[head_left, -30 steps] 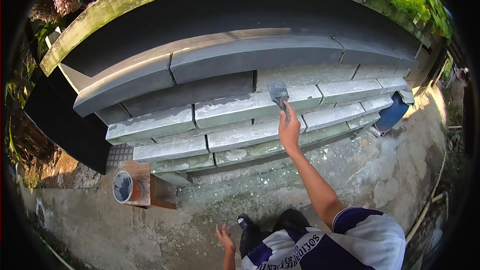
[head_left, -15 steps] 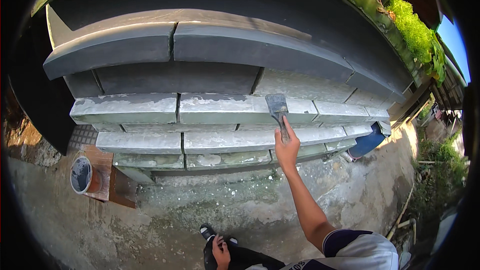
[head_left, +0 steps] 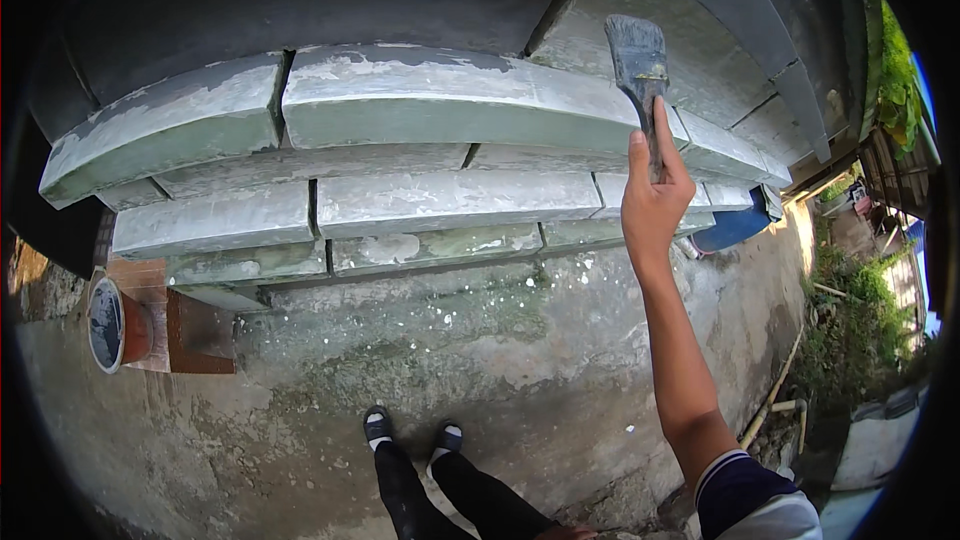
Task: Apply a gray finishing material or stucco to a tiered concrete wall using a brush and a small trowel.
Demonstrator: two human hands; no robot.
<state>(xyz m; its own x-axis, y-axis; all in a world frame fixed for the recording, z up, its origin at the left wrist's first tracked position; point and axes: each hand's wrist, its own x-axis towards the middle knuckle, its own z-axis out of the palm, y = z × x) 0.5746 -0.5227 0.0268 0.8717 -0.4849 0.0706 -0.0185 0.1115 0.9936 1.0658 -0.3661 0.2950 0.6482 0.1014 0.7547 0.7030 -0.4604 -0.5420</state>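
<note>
My right hand [head_left: 657,208] is closed around the handle of a wide paintbrush [head_left: 640,52], with the index finger stretched along it. The brush points upward, its bristles stained dark grey. Behind it lies an unpainted, pale section of block wall [head_left: 690,50]; whether the bristles touch it I cannot tell. Below the brush runs a whitish ledge [head_left: 440,90] with worn grey paint along its back edge. At the lower edge only a sliver of what seems to be my left hand [head_left: 566,533] shows, its fingers hidden.
At the left, a bucket of dark grey paint [head_left: 106,325] stands on a brown wooden box [head_left: 200,335]. A lower pale ledge [head_left: 460,200] projects over the stained concrete floor [head_left: 330,380]. A blue container [head_left: 730,230] sits by the right end. Pipes [head_left: 790,407] and plants edge the floor.
My right hand and the brush have moved up and to the right, farther along the wall. My left hand has dropped almost out of sight. The view has tilted and come closer to the ledges.
</note>
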